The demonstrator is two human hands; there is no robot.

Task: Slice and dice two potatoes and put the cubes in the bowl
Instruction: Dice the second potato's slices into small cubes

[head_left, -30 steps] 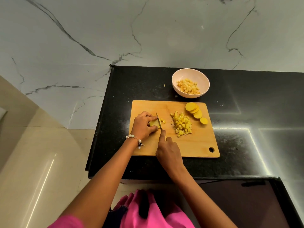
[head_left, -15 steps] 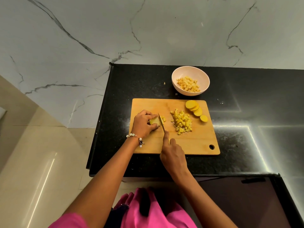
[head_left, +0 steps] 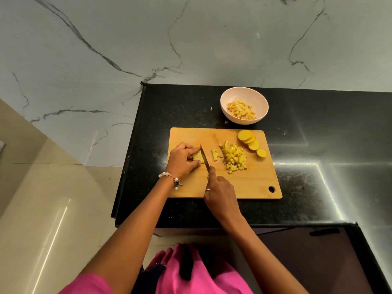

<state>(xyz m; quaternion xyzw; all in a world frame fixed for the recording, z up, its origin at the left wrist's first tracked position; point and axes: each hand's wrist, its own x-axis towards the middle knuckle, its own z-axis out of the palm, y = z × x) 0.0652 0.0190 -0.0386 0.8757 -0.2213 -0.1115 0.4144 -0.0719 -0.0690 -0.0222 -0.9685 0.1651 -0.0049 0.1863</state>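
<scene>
On the wooden cutting board (head_left: 250, 183) my left hand (head_left: 183, 160) grips a small stack of potato strips (head_left: 198, 156). My right hand (head_left: 220, 193) holds a knife (head_left: 204, 156), its blade set against the right side of that stack. A short row of freshly cut cubes (head_left: 215, 155) lies just right of the blade. Further right sits a pile of diced potato (head_left: 234, 158). Several round potato slices (head_left: 251, 141) lie at the board's far right corner. The pale bowl (head_left: 229, 98) behind the board holds potato cubes.
The board lies on a black countertop (head_left: 318, 128) whose left edge (head_left: 129, 158) drops to a beige floor. A marble wall rises behind. One stray potato bit (head_left: 211, 108) lies left of the bowl. A dark cabinet front sits at the lower right.
The knife has stepped left along the strips, leaving a new row of cubes beside the blade. My left hand has shifted slightly left with the remaining strips.
</scene>
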